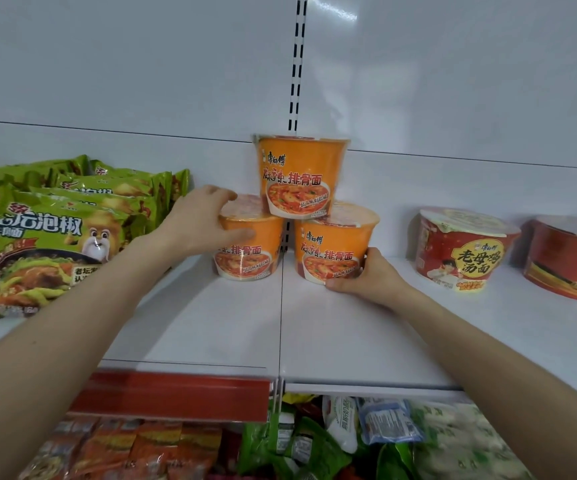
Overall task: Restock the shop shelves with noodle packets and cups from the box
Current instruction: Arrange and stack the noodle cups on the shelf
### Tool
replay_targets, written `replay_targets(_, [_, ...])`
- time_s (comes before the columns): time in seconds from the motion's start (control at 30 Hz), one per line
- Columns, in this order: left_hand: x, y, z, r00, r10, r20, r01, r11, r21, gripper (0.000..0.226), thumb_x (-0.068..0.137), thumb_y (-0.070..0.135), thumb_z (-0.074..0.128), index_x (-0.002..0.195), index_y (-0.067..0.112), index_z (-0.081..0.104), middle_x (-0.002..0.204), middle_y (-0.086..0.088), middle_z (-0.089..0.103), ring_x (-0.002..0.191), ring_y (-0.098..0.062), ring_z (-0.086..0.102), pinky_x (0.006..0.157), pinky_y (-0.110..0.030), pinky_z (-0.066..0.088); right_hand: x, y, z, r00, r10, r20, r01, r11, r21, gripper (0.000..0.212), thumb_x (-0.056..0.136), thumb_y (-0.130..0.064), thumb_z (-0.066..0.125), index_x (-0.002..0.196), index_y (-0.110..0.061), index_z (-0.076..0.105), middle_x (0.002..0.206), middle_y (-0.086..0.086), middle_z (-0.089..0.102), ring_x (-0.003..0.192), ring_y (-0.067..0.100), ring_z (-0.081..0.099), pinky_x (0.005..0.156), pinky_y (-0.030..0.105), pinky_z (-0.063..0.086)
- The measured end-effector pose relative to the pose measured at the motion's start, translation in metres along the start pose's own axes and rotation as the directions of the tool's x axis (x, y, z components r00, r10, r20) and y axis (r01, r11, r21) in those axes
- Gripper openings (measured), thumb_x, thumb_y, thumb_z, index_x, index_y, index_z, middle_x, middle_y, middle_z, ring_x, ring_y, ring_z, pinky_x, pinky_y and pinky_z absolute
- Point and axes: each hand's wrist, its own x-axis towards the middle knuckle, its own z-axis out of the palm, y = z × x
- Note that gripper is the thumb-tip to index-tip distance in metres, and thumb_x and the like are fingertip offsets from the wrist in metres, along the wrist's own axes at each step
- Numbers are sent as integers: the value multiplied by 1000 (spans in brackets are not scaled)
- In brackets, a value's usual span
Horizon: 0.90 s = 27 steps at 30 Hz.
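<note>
Left hand (pixel 200 223) is gripping the left cup (pixel 249 249) under the top cup (pixel 299 174); right hand (pixel 370 277) is clasping the right cup (pixel 332 249).

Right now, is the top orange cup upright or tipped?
Upright: the top cup sits rim-up, straddling the lids of the two lower cups, its label reading level.
</note>
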Motion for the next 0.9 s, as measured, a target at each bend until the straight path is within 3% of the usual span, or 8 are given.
replay_targets(0.07, [1, -3, 1, 998, 23, 57, -24, 1000, 19, 76, 73, 58, 64, 132, 12, 49, 128, -13, 54, 114, -29, 52, 98, -44, 41, 1, 0, 0, 1000, 4, -13, -4, 1000, -19, 88, 66, -38, 81, 133, -10, 32, 136, 4, 48, 122, 22, 49, 96, 33, 45])
replay_targets(0.13, [2, -3, 1, 996, 57, 64, -58, 998, 15, 60, 80, 42, 67, 129, 10, 52, 124, -13, 56, 110, -29, 54, 93, -38, 45, 1, 0, 0, 1000, 10, -22, -10, 999, -32, 86, 66, -39, 81, 132, -9, 33, 135, 4, 49, 121, 22, 49, 94, 32, 45])
replay_targets(0.2, [2, 0, 1, 996, 80, 46, -82, 995, 52, 55, 81, 42, 65, 124, 8, 56, 119, -14, 59, 105, -29, 57, 88, -37, 47, 2, 1, 0, 1000, 9, -27, -10, 999, -43, 86, 66, -40, 81, 131, -9, 34, 134, 5, 49, 120, 22, 50, 93, 32, 45])
replay_targets(0.3, [0, 4, 0, 996, 91, 17, -92, 993, 76, 52, 81, 41, 65, 119, 5, 60, 113, -16, 62, 100, -29, 58, 85, -39, 48, 3, 1, -1, 1000, 1, -27, -2, 999, -44, 85, 66, -40, 81, 130, -9, 34, 134, 5, 50, 120, 22, 50, 93, 32, 45])
replay_targets(0.6, [0, 8, 2, 995, 101, 15, -101, 995, 6, 51, 83, 36, 64, 123, 5, 57, 125, -16, 58, 109, -28, 55, 89, -33, 43, 6, 4, -1, 999, -4, -36, 2, 999, -38, 83, 67, -38, 81, 130, -8, 36, 134, 5, 50, 120, 23, 50, 90, 29, 44])
replay_targets(0.9, [3, 4, 5, 997, 72, 21, -71, 996, -56, 61, 83, 41, 63, 131, 7, 48, 130, -15, 54, 113, -28, 53, 92, -34, 44, 7, 8, 0, 1000, -18, 1, 18, 999, 41, 89, 64, -38, 82, 134, -12, 34, 135, 2, 50, 121, 21, 50, 100, 35, 45])
